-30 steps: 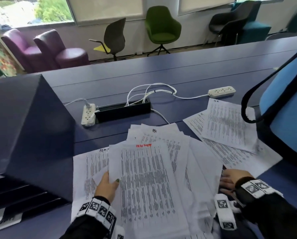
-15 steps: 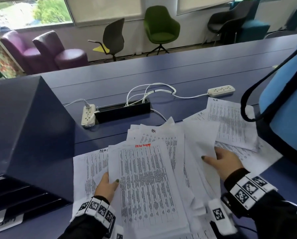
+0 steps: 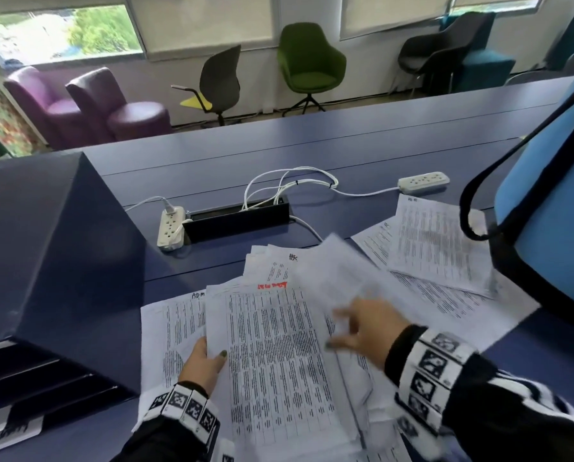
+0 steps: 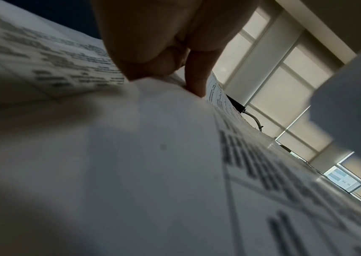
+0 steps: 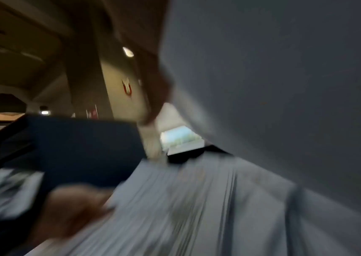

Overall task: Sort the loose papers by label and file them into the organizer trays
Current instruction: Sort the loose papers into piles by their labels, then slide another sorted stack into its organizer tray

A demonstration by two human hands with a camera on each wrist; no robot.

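Observation:
Printed papers lie fanned out on the blue table [image 3: 345, 145] in front of me. My left hand [image 3: 205, 358] grips the left edge of the top stack [image 3: 279, 355], the one with a red label, thumb on top; the left wrist view shows fingertips [image 4: 195, 86] pressing the paper. My right hand [image 3: 359, 328], blurred, holds a loose sheet [image 3: 339, 271] raised over the pile, blank side up. That sheet [image 5: 284, 86] fills the right wrist view. The dark blue organizer [image 3: 62, 261] stands at the left, its tray slots [image 3: 45, 378] facing me.
A second pile of papers [image 3: 439, 241] lies to the right, partly under a blue bag [image 3: 552, 195]. Behind the papers sit a black cable box [image 3: 235, 221], two white power strips [image 3: 170, 228] [image 3: 424, 181] and white cords. Chairs stand beyond the table.
My right hand came up from the table's right edge, took a sheet from the right side of the pile and swung it up and leftward. The left hand has stayed on the stack.

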